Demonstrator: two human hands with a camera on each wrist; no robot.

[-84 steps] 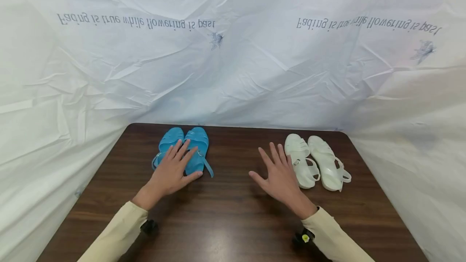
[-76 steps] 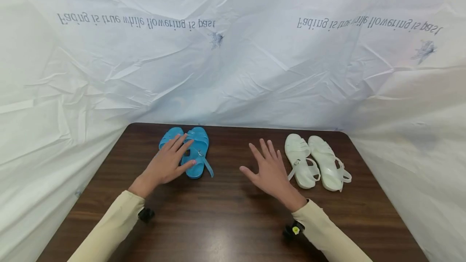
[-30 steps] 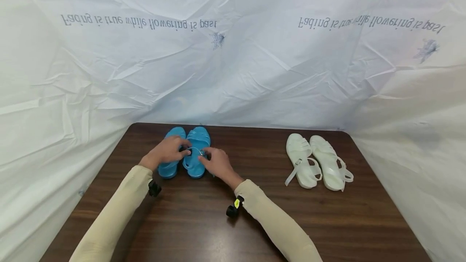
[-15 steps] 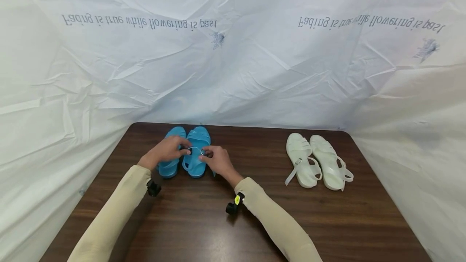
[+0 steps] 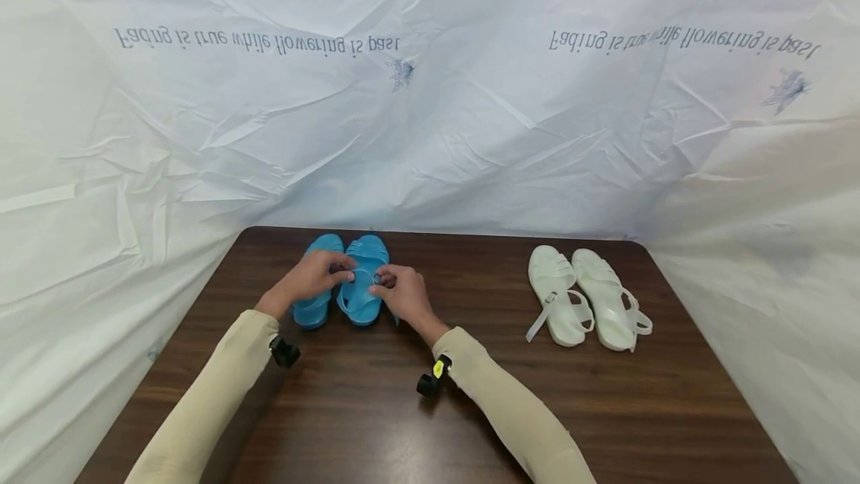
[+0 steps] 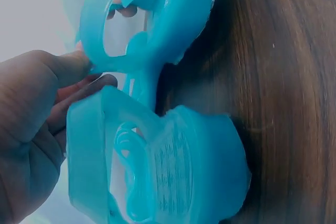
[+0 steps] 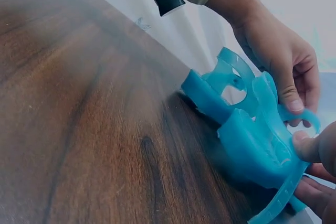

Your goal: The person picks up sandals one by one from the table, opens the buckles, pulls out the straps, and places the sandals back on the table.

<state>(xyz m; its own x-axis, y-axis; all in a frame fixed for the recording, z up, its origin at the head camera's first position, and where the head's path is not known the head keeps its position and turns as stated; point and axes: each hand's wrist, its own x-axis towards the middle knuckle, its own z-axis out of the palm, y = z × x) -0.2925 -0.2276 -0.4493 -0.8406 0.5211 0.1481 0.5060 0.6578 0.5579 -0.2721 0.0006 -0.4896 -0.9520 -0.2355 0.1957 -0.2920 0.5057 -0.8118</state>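
A pair of blue jelly sandals stands at the back left of the table. The person's left hand [image 5: 307, 276] reaches over the left blue sandal [image 5: 311, 312] and pinches the ankle strap of the right blue sandal [image 5: 363, 306] between thumb and fingers. From the other side, the right hand [image 5: 405, 294] pinches that strap near its buckle. In the right wrist view, the strap [image 7: 311, 116] arches between both hands, while its loose tail [image 7: 277, 203] hangs down beside the sole. The left wrist view shows the left thumb [image 6: 71, 69] against the blue strap; its fingertips are partly hidden.
Two white jelly sandals [image 5: 563, 312] stand at the back right of the dark wooden table [image 5: 484, 394], one with its strap undone. A white printed sheet [image 5: 430, 133] hangs behind the table and along its sides. Small black cameras sit on both wrists.
Both hands, spread above the table at first, have moved to the right blue sandal and taken hold of its strap. Over the last half second they have shifted only slightly.
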